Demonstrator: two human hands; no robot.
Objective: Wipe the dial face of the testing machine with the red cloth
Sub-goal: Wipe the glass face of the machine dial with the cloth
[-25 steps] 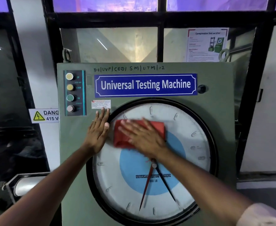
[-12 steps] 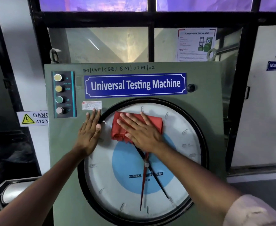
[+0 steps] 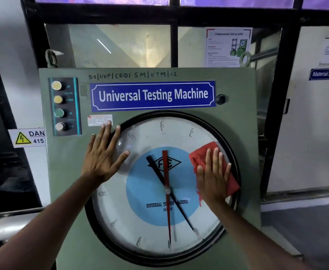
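The green testing machine [image 3: 237, 117] carries a large round dial face [image 3: 146, 227], white with a blue centre, a red pointer and a black pointer. My right hand [image 3: 211, 178] lies flat on the red cloth [image 3: 202, 154], pressing it against the right side of the dial near the black rim. My left hand [image 3: 103, 156] rests flat with fingers spread on the upper left edge of the dial, half on the green panel, holding nothing.
A button strip [image 3: 64, 106] marked UP, DOWN, ON, OFF sits at the panel's upper left, beside a blue "Universal Testing Machine" plate [image 3: 153, 95]. A yellow danger sign [image 3: 26, 138] hangs at left. A metal cylinder [image 3: 8, 228] lies low left. Black window frames stand behind.
My right hand has slid the red cloth from the upper left of the dial across to its right side. My left hand has stayed on the dial's upper left edge.
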